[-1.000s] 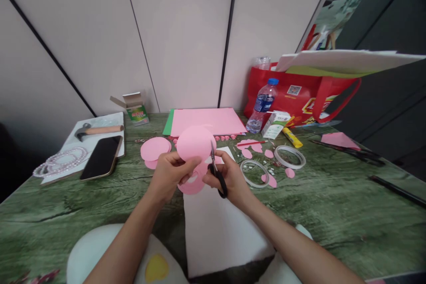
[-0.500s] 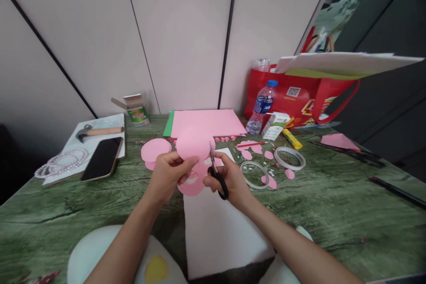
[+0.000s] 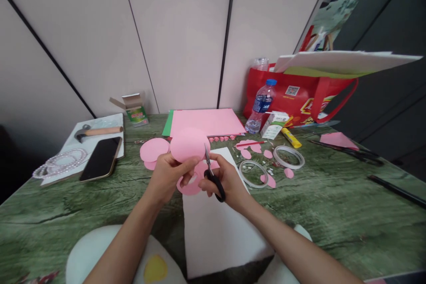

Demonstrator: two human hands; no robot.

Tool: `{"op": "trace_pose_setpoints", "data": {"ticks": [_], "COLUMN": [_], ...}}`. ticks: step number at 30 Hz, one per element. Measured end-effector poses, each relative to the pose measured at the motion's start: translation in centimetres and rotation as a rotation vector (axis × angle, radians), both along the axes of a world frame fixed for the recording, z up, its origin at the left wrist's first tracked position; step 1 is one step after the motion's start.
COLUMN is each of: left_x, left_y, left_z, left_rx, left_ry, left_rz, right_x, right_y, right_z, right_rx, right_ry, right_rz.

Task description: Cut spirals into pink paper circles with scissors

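Between the thumb and fingers of my left hand [image 3: 168, 175] is a round piece of pink paper [image 3: 189, 143], held up above the table. My right hand [image 3: 229, 182] grips black-handled scissors [image 3: 216, 184], whose blades point up at the right edge of the circle. Whether the blades are fully closed is hard to make out. Below the hands, pink paper pieces [image 3: 189, 187] lie on a white sheet [image 3: 216, 235]. Just left of my left hand rest more pink paper circles [image 3: 154, 150].
A pink paper stack [image 3: 206, 122] lies at the back. Tape rolls [image 3: 253, 174], a glue tube [image 3: 291, 138], a water bottle [image 3: 261, 106] and a red bag [image 3: 296, 93] are on the right. Leftward are a phone [image 3: 101, 158], a hammer [image 3: 100, 131], beads [image 3: 61, 163] and a small box [image 3: 137, 114].
The pink circle has shifted slightly left and turned in my left hand. The scissors have moved a little left with it, staying at its right edge.
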State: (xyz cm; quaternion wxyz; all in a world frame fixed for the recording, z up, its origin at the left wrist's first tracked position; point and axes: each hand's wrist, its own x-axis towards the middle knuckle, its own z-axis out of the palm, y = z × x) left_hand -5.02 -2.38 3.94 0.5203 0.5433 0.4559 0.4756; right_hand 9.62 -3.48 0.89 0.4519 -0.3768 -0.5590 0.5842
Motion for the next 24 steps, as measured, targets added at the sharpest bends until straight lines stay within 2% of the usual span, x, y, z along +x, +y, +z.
{"op": "trace_pose_setpoints", "data": {"ticks": [9,24], "left_x": [-0.25,-0.29], "left_y": [0.05,0.11], "left_z": [-0.27,-0.28], "left_rx": [0.0,0.023], "left_ry": [0.124,0.087], "left_rz": [0.039,0.039], "right_x": [0.19,0.04], "right_y": [0.43,0.27], "right_z": [-0.56,-0.25], "right_rx": [0.044,-0.01], "right_ry": [0.128,0.116], "right_rz": [0.002,-0.033]}}
